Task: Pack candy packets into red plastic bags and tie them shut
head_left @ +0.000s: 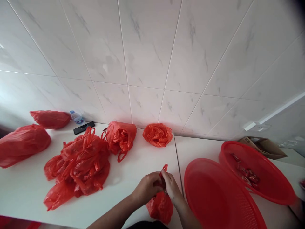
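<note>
Both hands meet at the gathered top of a red plastic bag (160, 206) near the table's front edge. My left hand (148, 186) has its fingers curled round the bag's neck. Pressed close beside it, my right hand (170, 184) pinches the same neck, and a loop of the bag sticks up above the fingers. Below the hands the bag bulges; its contents are hidden. To the left lies a heap of knotted red plastic bags (82, 162).
Against the tiled wall lie a crumpled red bag (157, 135), another bag (122, 135), a phone (84, 128) and a water bottle (76, 117). At right are a red basket (214, 190), a second basket (269, 171) holding small wrapped items, and a cardboard box (274, 151).
</note>
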Demonstrator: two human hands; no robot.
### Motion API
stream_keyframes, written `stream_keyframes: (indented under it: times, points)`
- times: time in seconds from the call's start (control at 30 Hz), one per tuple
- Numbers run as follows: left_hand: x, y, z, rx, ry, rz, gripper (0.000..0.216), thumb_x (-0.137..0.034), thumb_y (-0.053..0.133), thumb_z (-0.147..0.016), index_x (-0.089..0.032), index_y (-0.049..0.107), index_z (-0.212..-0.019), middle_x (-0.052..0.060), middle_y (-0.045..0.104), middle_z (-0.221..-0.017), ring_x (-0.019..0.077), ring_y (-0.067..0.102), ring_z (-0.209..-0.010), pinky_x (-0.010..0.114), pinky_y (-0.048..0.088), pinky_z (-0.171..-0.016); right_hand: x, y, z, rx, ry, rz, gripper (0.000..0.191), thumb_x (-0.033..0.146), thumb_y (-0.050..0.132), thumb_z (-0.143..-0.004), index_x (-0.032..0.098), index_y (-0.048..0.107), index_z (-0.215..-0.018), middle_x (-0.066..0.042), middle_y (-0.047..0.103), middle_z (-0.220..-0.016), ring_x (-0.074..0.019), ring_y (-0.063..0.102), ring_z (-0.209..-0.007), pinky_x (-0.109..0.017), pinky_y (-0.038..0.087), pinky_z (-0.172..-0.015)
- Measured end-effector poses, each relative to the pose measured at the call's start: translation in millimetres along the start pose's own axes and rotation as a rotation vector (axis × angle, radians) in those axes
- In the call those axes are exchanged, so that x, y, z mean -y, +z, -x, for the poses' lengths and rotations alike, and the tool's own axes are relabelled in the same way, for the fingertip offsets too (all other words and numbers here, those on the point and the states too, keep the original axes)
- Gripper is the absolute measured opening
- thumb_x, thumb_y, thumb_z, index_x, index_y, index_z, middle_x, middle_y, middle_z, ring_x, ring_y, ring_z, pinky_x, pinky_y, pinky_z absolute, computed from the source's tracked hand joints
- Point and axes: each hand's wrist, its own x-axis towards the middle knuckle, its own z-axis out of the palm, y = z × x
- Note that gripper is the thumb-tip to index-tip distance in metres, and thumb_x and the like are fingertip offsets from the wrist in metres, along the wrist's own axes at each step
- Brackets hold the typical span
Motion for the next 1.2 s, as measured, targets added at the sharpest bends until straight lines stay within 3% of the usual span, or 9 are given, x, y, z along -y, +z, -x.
stream_keyframes:
  times: [0.13, 0.27, 0.37, 0.5, 0.6, 0.77, 0.9, 1.07, 1.2]
  points:
    - [18.3, 3.9, -14.3, -0.124, -0.112, 0.032, 0.007, -0.019, 0.051, -0.071, -0.021, 0.049, -0.064, -0.003, 0.054, -0.064, 0.0151, 0.049, -0.065, 0.028, 0.040, -0.064, -14.3, -20.4, 2.2, 0.139, 0.010, -0.015, 0.067, 0.070, 0.041, -0.083, 0.015, 0.064, -0.112, 0.002, 0.055, -0.053, -0.0091, 0.040, -0.040, -0.025, 0.033, -0.046]
    - [28.0, 1.4, -19.2, -0.170, -0.097, 0.052, 0.005, -0.023, 0.049, -0.076, -0.021, 0.050, -0.071, 0.002, 0.059, -0.086, 0.0172, 0.051, -0.081, 0.029, 0.040, -0.074, -24.3, -34.0, 9.7, 0.170, 0.012, -0.066, 0.068, 0.071, 0.031, -0.085, 0.017, 0.071, -0.094, -0.005, 0.063, -0.076, -0.0152, 0.056, -0.067, -0.031, 0.045, -0.072]
    - [29.8, 2.8, -16.8, -0.085, -0.094, 0.085, 0.012, -0.029, 0.045, -0.082, -0.021, 0.048, -0.074, 0.000, 0.057, -0.082, 0.0154, 0.049, -0.077, 0.027, 0.040, -0.069, -23.8, -33.4, 11.0, 0.177, -0.032, 0.013, 0.040, 0.055, 0.053, -0.082, 0.019, 0.067, -0.092, -0.005, 0.064, -0.087, -0.0183, 0.059, -0.081, -0.031, 0.045, -0.076]
    - [30.4, 7.1, -13.9, -0.059, -0.130, 0.063, 0.012, -0.027, 0.043, -0.081, -0.022, 0.042, -0.071, -0.005, 0.046, -0.068, 0.0130, 0.041, -0.067, 0.025, 0.035, -0.061, -23.7, -28.2, 3.5, -0.015, -0.061, 0.426, 0.031, 0.030, 0.057, -0.074, 0.026, 0.059, -0.105, 0.003, 0.060, -0.070, -0.0163, 0.055, -0.064, -0.027, 0.039, -0.060]
    - [30.1, 9.7, -13.3, -0.062, -0.144, 0.046, 0.010, -0.025, 0.043, -0.080, -0.022, 0.041, -0.071, -0.005, 0.045, -0.068, 0.0127, 0.040, -0.066, 0.025, 0.033, -0.060, -25.9, -23.4, -1.8, -0.190, -0.046, 0.663, 0.026, 0.029, 0.050, -0.077, 0.027, 0.064, -0.099, -0.002, 0.068, -0.080, -0.0195, 0.060, -0.072, -0.030, 0.040, -0.064]
    - [30.6, 9.3, -11.6, -0.039, -0.148, 0.036, 0.007, -0.021, 0.049, -0.073, -0.022, 0.042, -0.072, -0.007, 0.043, -0.062, 0.0116, 0.039, -0.060, 0.024, 0.032, -0.056, -27.0, -17.7, 0.0, -0.057, -0.033, 0.294, 0.040, 0.020, 0.045, -0.075, 0.024, 0.066, -0.109, -0.004, 0.071, -0.102, -0.0202, 0.063, -0.095, -0.030, 0.045, -0.081]
    - [33.2, 2.0, -4.6, -0.071, -0.164, 0.008, 0.005, -0.021, 0.051, -0.071, -0.021, 0.046, -0.068, -0.005, 0.050, -0.065, 0.0136, 0.046, -0.066, 0.025, 0.036, -0.061, -38.3, -26.5, -1.7, 0.052, 0.011, -0.076, 0.035, 0.032, 0.057, -0.075, 0.019, 0.064, -0.107, -0.006, 0.070, -0.095, -0.0200, 0.064, -0.082, -0.031, 0.048, -0.075]
    - [41.5, -24.6, 23.7, 0.084, -0.160, -0.222, 0.005, -0.019, 0.058, -0.065, -0.021, 0.055, -0.069, 0.000, 0.062, -0.093, 0.0175, 0.053, -0.088, 0.027, 0.040, -0.080, -72.4, -42.3, -11.6, -0.299, -0.038, 0.236, 0.026, 0.039, 0.056, -0.075, 0.019, 0.068, -0.086, -0.009, 0.070, -0.091, -0.0243, 0.064, -0.087, -0.036, 0.048, -0.081]
    - [56.7, -49.2, 51.9, 0.224, -0.289, -0.357, 0.009, -0.023, 0.064, -0.060, -0.022, 0.063, -0.069, -0.002, 0.063, -0.078, 0.0189, 0.055, -0.074, 0.028, 0.041, -0.066, -100.2, -47.6, -12.7, -0.408, -0.041, 0.437, 0.027, 0.034, 0.047, -0.076, 0.019, 0.068, -0.086, -0.013, 0.068, -0.102, -0.0268, 0.063, -0.097, -0.039, 0.045, -0.090]
